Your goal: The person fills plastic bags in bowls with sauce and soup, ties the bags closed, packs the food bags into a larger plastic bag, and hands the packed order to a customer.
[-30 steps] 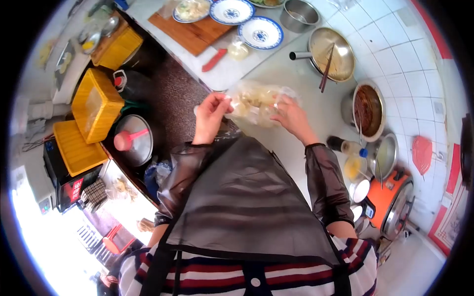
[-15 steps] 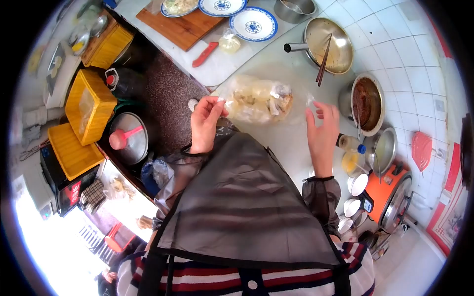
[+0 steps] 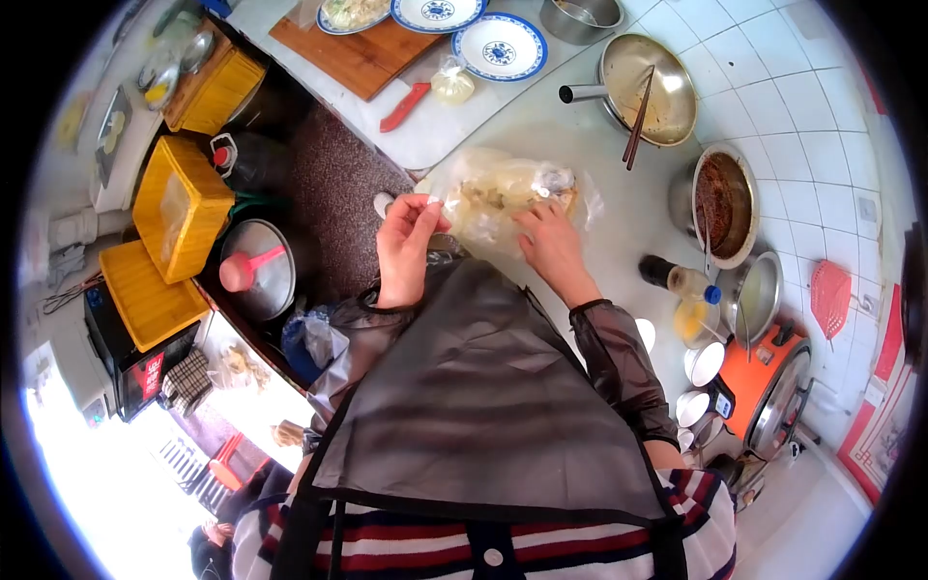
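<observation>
A clear plastic bag with pale yellowish pieces inside lies on the counter in front of me. My left hand pinches the bag's left edge between thumb and fingers. My right hand rests on the right part of the bag with its fingers apart, touching the plastic. Beyond the bag are a red-handled knife and a small knotted bag of pale contents.
Blue-rimmed plates and a wooden board stand at the back. On the right are a pan with chopsticks, a pot of dark red sauce, a bottle and an orange cooker. Yellow crates stand left.
My right hand lifted off the bag to the right, then came back down onto its right part. My left hand has kept its pinch on the left edge.
</observation>
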